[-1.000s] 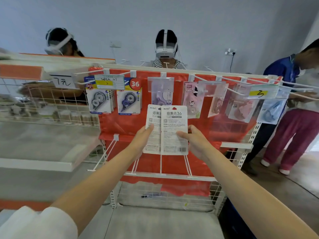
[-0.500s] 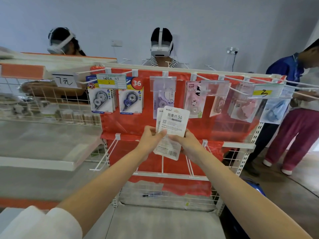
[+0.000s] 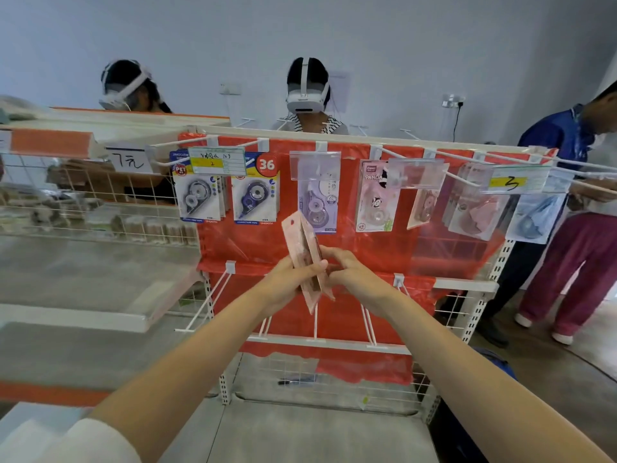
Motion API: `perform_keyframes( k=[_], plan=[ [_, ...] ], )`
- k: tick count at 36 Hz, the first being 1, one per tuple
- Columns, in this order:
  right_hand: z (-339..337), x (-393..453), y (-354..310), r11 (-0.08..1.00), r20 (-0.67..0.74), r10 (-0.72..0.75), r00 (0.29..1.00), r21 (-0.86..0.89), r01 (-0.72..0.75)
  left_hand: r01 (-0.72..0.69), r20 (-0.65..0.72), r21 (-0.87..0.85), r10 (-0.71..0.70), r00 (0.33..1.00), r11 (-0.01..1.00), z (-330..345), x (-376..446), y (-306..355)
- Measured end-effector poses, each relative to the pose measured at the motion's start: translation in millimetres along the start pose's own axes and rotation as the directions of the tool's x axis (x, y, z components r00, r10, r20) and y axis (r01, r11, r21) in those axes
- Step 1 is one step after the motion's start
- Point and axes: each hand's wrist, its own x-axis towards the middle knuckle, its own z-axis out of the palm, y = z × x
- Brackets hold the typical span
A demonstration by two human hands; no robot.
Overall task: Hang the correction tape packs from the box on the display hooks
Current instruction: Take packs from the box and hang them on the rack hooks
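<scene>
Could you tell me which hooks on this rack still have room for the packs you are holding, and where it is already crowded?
The lower row of hooks, beneath both hands and in front of the red backing, is bare. The upper row is crowded: hung packs run from the grey correction tape packs across to the blue pack. The left hand and right hand together hold the pink packs.

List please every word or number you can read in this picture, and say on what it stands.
"7元": white handwritten sign.
"36": red circle on the blue pack.
"PET": badge on the grey-tape pack.
"2": yellow price label.
"PANDA": pink pack.
"3": right price label.
The held packs and small print: blurred.
</scene>
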Motion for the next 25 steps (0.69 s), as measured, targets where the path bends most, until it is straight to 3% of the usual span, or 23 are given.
perform_keyframes(
  k=[4,8,12,16,25],
  plan=[
    [-3.9,-3.4,-1.2,0.996,-0.066,-0.083,0.994,0.019,0.084,0.000,-0.066,-0.113,-0.007,0.998,0.994,-5.9,2.0,1.7],
    [-4.0,-1.9,3.6,0.984,-0.267,-0.163,0.950,0.027,0.177,-0.022,-0.126,-0.178,-0.001,0.992,0.984,-9.5,2.7,0.9],
    [-3.7,4.2,10.5,0.992,-0.398,-0.083,0.914,0.052,0.113,-0.060,-0.178,-0.257,0.014,0.984,0.965,-11.3,1.4,5.7],
    [-5.6,10.7,16.1,0.968,-0.372,0.104,0.922,0.249,-0.009,-0.107,-0.218,-0.243,0.053,0.974,0.964,-13.3,1.7,6.7],
    [-17.2,0.9,17.2,0.946,-0.360,0.144,0.922,0.322,-0.023,-0.078,-0.352,-0.087,0.043,0.935,0.993,-10.6,6.6,-0.3]
  ],
)
